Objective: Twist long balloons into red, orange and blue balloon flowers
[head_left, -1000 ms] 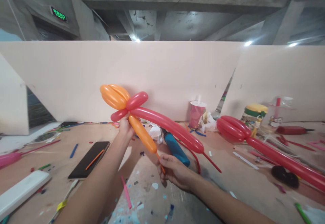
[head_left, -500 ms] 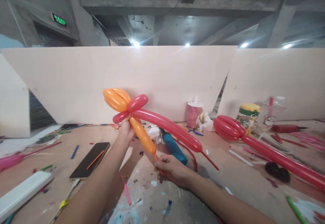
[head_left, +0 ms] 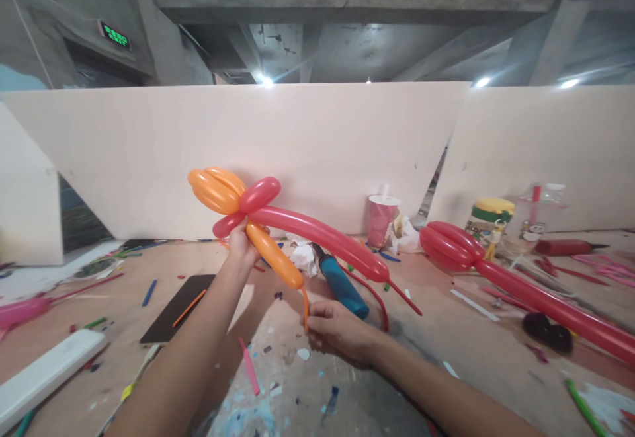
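My left hand (head_left: 241,246) is closed round the join of a twisted balloon flower, where an orange balloon (head_left: 270,252) and a red balloon (head_left: 317,237) cross. Orange petal loops (head_left: 217,190) point up to the left, and short red bubbles stick out on either side of the join. The long red part slopes down to the right and ends in a thin uninflated tail. My right hand (head_left: 337,328) pinches the thin, limp tail (head_left: 305,306) of the orange balloon below its inflated end. Behind that hand a blue balloon pump (head_left: 342,286) lies on the table.
On the right lies another red balloon flower (head_left: 451,246), near a yellow-lidded jar (head_left: 491,215). A pink cup (head_left: 381,220) stands by the back board. Left are a dark phone (head_left: 173,315), a white bar (head_left: 49,377) and a pink balloon (head_left: 24,311). Balloon scraps litter the table.
The balloon flower and my left hand have shifted slightly left and up. The orange tail now shows more length above my right hand, which has barely moved.
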The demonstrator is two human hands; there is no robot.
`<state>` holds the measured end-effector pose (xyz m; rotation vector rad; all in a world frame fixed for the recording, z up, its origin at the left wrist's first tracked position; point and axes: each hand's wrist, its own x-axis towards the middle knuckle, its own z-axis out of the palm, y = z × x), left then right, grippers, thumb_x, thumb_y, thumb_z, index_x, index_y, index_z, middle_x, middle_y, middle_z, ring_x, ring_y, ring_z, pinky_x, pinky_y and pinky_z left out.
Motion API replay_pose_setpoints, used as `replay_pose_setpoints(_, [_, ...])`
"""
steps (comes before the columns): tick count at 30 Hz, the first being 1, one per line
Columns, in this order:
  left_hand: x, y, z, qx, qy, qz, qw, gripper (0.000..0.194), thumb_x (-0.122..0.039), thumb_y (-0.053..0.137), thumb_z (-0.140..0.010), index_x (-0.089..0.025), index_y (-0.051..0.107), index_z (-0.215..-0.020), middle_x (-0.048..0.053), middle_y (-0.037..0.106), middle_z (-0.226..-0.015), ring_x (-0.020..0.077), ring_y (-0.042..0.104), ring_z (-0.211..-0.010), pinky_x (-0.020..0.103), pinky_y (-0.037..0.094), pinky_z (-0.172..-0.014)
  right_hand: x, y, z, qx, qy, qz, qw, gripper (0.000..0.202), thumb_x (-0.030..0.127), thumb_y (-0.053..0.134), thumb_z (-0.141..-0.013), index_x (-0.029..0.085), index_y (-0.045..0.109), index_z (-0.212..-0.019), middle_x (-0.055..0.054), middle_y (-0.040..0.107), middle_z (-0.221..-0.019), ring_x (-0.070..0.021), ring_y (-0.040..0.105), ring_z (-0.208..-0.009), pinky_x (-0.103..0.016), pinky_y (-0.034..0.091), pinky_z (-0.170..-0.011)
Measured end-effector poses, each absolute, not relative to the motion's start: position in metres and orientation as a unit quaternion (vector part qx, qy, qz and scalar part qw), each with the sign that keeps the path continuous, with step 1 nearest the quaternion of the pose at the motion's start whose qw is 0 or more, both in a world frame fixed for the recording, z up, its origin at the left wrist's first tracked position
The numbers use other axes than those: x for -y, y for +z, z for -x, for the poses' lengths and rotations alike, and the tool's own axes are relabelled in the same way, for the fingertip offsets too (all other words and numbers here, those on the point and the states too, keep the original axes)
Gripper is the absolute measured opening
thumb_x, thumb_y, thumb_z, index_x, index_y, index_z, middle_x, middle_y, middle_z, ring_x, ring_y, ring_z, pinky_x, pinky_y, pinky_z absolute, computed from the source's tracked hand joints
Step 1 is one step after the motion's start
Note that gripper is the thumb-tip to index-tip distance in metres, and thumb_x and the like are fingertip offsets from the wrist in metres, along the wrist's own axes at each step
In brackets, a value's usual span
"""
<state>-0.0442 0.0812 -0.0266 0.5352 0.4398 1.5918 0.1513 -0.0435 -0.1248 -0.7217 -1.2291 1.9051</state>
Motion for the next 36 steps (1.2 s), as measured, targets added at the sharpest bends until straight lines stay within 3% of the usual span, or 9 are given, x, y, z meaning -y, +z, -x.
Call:
replay_pose_setpoints(6, [-0.078, -0.025, 0.041, -0.2, 0.701, -0.229, 0.645, 0.011, -0.018, 0.053, -0.076, -0.015, 0.052, -0.066, 0.001, 0.053, -0.049, 0.0143, 0.053, -0.044, 0.027, 0.047, -0.046, 0.039, -0.129, -0.152, 0.477, 0.744, 0.27, 0.381, 0.04, 0.05, 0.069, -0.071, 0.017, 0.047, -0.072, 0.003, 0.056, -0.059, -0.0068, 0.048, -0.043, -0.021, 0.033, -0.042])
replay_pose_setpoints(14, [-0.079, -0.027, 0.042, -0.216, 0.705, -0.234, 0.634, 0.022, -0.024, 0.047, -0.082, -0.014, 0.053, -0.064, 0.003, 0.052, -0.047, 0.0155, 0.052, -0.043, 0.029, 0.048, -0.046, 0.036, -0.133, -0.151, 0.471, 0.746, 0.27, 0.386, 0.049, 0.064, 0.059, -0.07, 0.02, 0.038, -0.063, 0.007, 0.047, -0.043, -0.0078, 0.038, -0.03, -0.02, 0.027, -0.028])
replay_pose_setpoints(18, [-0.079, -0.027, 0.041, -0.212, 0.703, -0.239, 0.636, 0.021, -0.024, 0.047, -0.081, -0.014, 0.053, -0.065, 0.003, 0.052, -0.048, 0.0153, 0.052, -0.044, 0.028, 0.046, -0.046, 0.037, -0.133, -0.152, 0.463, 0.746, 0.28, 0.389, 0.046, 0.061, 0.06, -0.072, 0.019, 0.043, -0.065, 0.007, 0.047, -0.043, -0.0072, 0.038, -0.03, -0.019, 0.027, -0.029])
replay_pose_setpoints(23, [-0.079, -0.028, 0.04, -0.2, 0.701, -0.244, 0.64, 0.016, -0.021, 0.051, -0.078, -0.014, 0.052, -0.064, 0.002, 0.052, -0.048, 0.0147, 0.052, -0.044, 0.027, 0.046, -0.046, 0.039, -0.128, -0.154, 0.453, 0.736, 0.28, 0.418, 0.041, 0.05, 0.07, -0.069, 0.015, 0.049, -0.071, 0.003, 0.056, -0.059, -0.006, 0.046, -0.041, -0.019, 0.034, -0.037])
replay_pose_setpoints(30, [-0.078, -0.029, 0.035, -0.187, 0.705, -0.253, 0.636, 0.011, -0.016, 0.054, -0.075, -0.014, 0.053, -0.064, 0.001, 0.053, -0.047, 0.0138, 0.052, -0.043, 0.025, 0.045, -0.046, 0.039, -0.129, -0.154, 0.442, 0.728, 0.294, 0.434, 0.036, 0.033, 0.079, -0.063, 0.016, 0.048, -0.069, 0.004, 0.054, -0.057, -0.0062, 0.047, -0.043, -0.018, 0.035, -0.038])
replay_pose_setpoints(36, [-0.078, -0.029, 0.031, -0.194, 0.707, -0.246, 0.634, 0.014, -0.019, 0.056, -0.076, -0.015, 0.052, -0.063, 0.001, 0.054, -0.048, 0.0135, 0.052, -0.043, 0.025, 0.046, -0.047, 0.039, -0.133, -0.153, 0.447, 0.732, 0.287, 0.427, 0.04, 0.044, 0.075, -0.066, 0.015, 0.048, -0.067, 0.0, 0.06, -0.061, -0.008, 0.05, -0.042, -0.02, 0.037, -0.036])
